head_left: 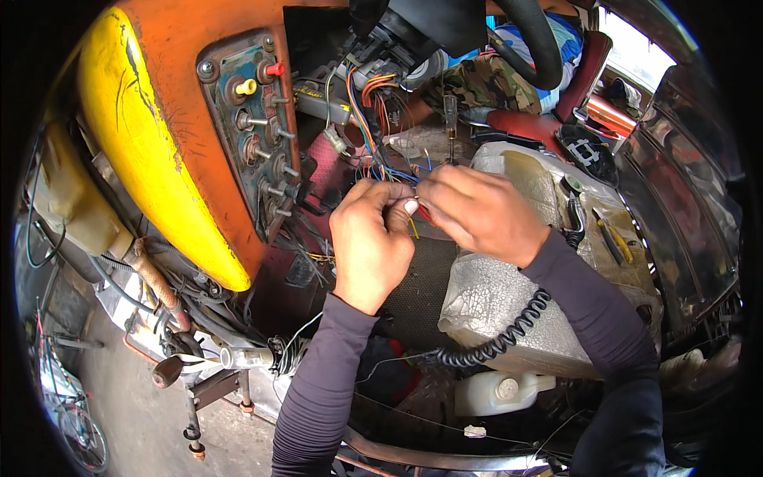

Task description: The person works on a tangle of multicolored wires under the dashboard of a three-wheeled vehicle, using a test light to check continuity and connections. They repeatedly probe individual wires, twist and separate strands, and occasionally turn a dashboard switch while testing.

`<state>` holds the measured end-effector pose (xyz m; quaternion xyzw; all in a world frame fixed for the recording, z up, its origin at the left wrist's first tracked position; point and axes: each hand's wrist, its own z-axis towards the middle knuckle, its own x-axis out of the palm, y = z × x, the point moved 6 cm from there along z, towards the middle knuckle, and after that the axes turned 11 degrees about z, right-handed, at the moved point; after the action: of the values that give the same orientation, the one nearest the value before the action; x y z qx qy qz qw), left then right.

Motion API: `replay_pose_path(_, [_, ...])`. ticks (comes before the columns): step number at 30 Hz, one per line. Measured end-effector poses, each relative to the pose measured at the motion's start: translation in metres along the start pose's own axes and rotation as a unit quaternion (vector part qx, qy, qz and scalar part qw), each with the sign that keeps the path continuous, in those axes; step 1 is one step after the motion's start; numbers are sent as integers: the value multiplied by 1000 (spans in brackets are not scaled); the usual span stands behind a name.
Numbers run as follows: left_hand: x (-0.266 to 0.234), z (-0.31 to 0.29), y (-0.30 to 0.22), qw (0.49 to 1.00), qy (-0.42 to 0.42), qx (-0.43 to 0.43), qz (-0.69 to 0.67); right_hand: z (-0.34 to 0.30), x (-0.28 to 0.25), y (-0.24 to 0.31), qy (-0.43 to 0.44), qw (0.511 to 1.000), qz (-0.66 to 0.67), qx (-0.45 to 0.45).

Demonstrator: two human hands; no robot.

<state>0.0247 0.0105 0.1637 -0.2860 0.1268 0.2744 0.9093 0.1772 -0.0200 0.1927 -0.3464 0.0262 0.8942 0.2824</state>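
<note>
My left hand (369,246) and my right hand (483,211) meet in the middle of the view, both closed in a pinch. Their fingertips hold thin electrical wires, and a short yellow wire (414,229) sticks out below them. A bit of red shows against the right fingers; its kind is hidden. Just beyond the hands, blue wires (395,172) and other colored wires hang from an opened steering column (377,71). A white connector plug (337,141) dangles to the left of this bundle.
An orange panel (179,95) with toggle switches stands at left. A silver-wrapped cover (509,294) lies at right, with pliers (613,242) on it and a coiled black cable (509,342) across it. A white jug (505,393) lies below. A person in camouflage shorts (493,83) sits beyond the steering wheel (532,40).
</note>
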Motion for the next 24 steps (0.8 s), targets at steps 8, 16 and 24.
replay_pose_path(8, [5,-9,9,998,-54,-26,37,-21,10,-54,20,753,472,459])
replay_pose_path(16, [7,-19,88,947,6,-257,-192,-102,-106,-130,280,774,-139,551])
replay_pose_path(24, [6,-20,88,944,6,-240,-228,-155,-92,-160,143,755,2,640])
